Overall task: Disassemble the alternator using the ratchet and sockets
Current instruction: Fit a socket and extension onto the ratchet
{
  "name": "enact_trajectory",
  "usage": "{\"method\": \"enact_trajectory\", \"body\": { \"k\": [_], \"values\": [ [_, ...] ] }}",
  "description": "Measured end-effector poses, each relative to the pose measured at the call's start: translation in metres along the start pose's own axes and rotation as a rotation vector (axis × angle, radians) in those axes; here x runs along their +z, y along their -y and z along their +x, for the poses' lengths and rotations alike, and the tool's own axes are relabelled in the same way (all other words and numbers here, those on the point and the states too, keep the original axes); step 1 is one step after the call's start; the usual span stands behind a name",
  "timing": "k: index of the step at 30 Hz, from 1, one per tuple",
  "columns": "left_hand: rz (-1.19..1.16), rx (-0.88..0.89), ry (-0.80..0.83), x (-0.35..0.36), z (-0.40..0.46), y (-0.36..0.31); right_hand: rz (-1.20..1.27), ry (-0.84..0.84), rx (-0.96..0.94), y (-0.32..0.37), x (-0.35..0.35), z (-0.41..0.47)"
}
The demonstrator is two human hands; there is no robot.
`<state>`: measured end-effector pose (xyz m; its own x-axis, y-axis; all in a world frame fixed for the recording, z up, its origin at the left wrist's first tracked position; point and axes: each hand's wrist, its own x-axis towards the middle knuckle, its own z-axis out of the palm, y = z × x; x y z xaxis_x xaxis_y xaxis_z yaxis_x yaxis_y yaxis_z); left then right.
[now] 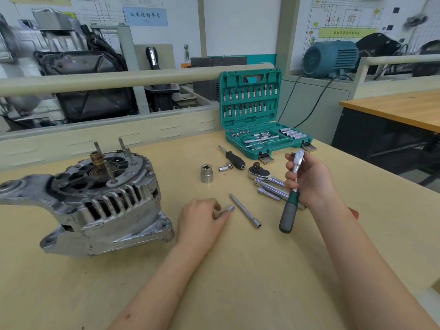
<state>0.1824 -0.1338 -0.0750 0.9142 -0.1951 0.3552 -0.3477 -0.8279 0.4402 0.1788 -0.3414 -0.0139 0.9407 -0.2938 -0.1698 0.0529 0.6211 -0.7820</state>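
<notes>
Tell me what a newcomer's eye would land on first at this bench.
First the big grey alternator, standing on the left of the wooden table with its studs pointing up. Next the right hand, gripping a green-handled ratchet above the loose tools, while the left hand pinches a small socket lying on the table. Behind them the open green socket case stands at the far edge.

A pale wooden table [238, 270] fills the foreground; a beige rail [107, 79] crosses behind it; beyond the rail stands grey engine machinery [78, 75], blurred; white wall panels [240, 25] carry a blue sign [145, 16] and a wiring chart [345, 22]; a teal electric motor [331, 58] sits before the chart; a second, darker-legged wooden table [400, 108] stands alongside.
</notes>
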Motion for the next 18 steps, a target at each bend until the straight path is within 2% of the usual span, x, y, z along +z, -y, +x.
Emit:
{"method": "enact_trajectory", "body": {
  "k": [4, 11, 13, 16, 18],
  "values": [
    [-0.228, -0.086, 0.041, 0.006, -0.002, -0.01, -0.007, -0.066, 0.003, -0.002, -0.002, 0.002],
    [-0.306, 0.027, 0.134, 0.009, -0.002, -0.013, -0.038, -0.126, 0.008, -0.004, -0.001, 0.005],
    [-0.316, 0.063, 0.041, 0.009, -0.002, -0.016, -0.037, -0.134, 0.005, -0.006, -0.001, 0.006],
    [-0.195, 0.201, -0.138, 0.01, 0.006, -0.028, -0.034, -0.134, -0.004, -0.007, 0.0, 0.007],
    [-0.109, 0.292, -0.076, 0.014, 0.017, -0.045, -0.029, -0.127, -0.01, -0.009, 0.001, 0.007]
  ]
}}
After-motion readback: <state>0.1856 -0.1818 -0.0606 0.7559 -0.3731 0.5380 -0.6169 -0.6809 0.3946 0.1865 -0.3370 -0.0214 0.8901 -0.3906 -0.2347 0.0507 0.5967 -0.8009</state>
